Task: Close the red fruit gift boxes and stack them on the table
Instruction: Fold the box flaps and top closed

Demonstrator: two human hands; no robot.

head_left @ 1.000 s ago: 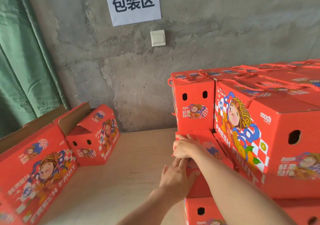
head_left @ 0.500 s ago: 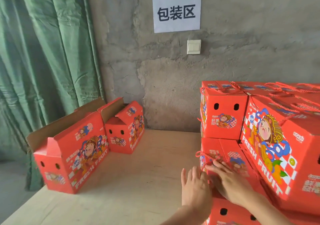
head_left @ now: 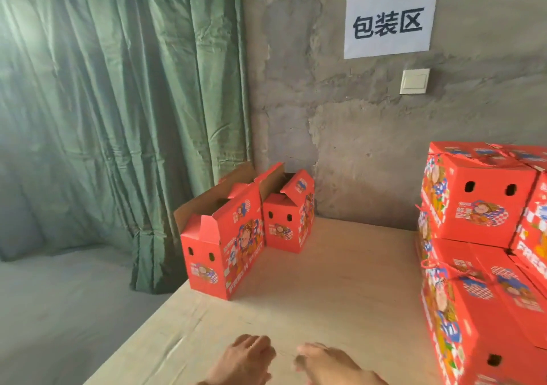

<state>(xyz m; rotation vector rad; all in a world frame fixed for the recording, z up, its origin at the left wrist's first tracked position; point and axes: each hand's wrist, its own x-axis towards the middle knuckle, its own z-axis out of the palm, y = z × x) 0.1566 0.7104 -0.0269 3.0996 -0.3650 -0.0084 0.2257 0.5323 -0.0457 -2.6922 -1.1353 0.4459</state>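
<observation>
Two red fruit gift boxes stand open at the table's far left: a nearer open box (head_left: 225, 254) with its flaps up, and a farther open box (head_left: 288, 222) by the wall. A stack of closed red boxes (head_left: 479, 236) with rope handles fills the right side, two layers high. My left hand (head_left: 245, 361) and my right hand (head_left: 328, 364) hover low over the table's near edge, blurred, fingers loosely curled, holding nothing and touching no box.
The pale wooden table (head_left: 325, 290) ends at its left edge (head_left: 142, 334) above a grey floor. A green curtain (head_left: 118, 103) hangs at left. The concrete wall carries a paper sign (head_left: 389, 20) and a light switch (head_left: 414, 81).
Both hands have come off the closed box in the right stack and drawn back toward the near edge. The view has swung left, bringing the open boxes nearer the centre.
</observation>
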